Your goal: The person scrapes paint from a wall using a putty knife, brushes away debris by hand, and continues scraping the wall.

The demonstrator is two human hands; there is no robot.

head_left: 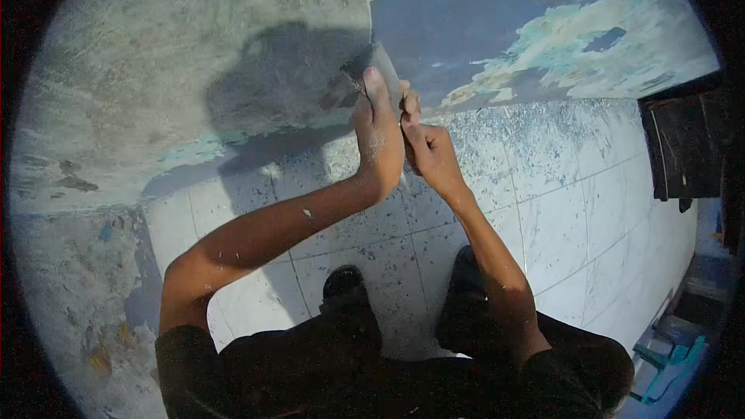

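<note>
My left hand (378, 143) is up at the wall, its thumb pressed on a thin grey flap (386, 70) that looks like peeling paint, with fingertips showing on the flap's far side. One side of this flap has a ragged edge. My right hand (436, 159) is closed just beside it, near the left fingertips; what its fingers hold is hidden. Behind them the wall is partly bare grey plaster (155, 54) and partly blue-grey paint (466, 15), which meet at a jagged edge above the hands. Pale flecks stick to my left hand and forearm.
White floor tiles (551, 217) are strewn with paint chips along the wall's foot. My dark shoes (344, 283) stand on them. A dark piece of furniture (687, 140) is at the right, with a teal frame (671, 361) below it. Rough grey concrete (77, 302) lies at the left.
</note>
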